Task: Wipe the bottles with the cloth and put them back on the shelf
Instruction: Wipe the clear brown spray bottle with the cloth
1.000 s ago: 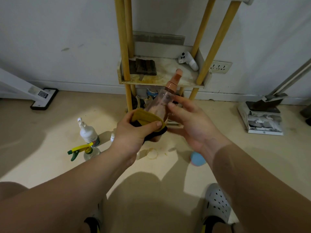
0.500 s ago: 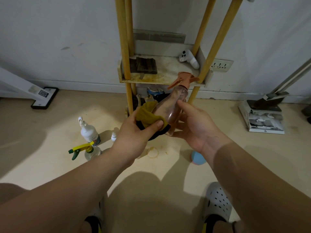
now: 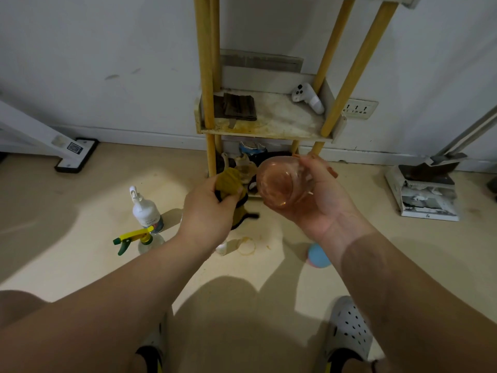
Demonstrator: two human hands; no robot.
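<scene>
Since the earlier frame we have tipped the pink spray bottle (image 3: pixel 279 184) until its round base faces us, and the yellow-and-black cloth (image 3: pixel 228 181) has come away from it, just to its left. We see the beige floor (image 3: pixel 80 251) below, and the wooden-posted shelf (image 3: pixel 269 130) standing against the wall ahead. Our right hand (image 3: pixel 320 203) grips the bottle from its right side, fingers curled over it, in front of the shelf's lower tier. Our left hand (image 3: pixel 207 211) is clenched around the bunched cloth. On the floor to the left, a white spray bottle (image 3: pixel 146 208) and a clear trigger sprayer (image 3: pixel 139 238) stand close together. A blue ball (image 3: pixel 317 255) lies under our right wrist. A dark folded cloth (image 3: pixel 239 107) and a white controller (image 3: pixel 308 98) rest on the shelf.
</scene>
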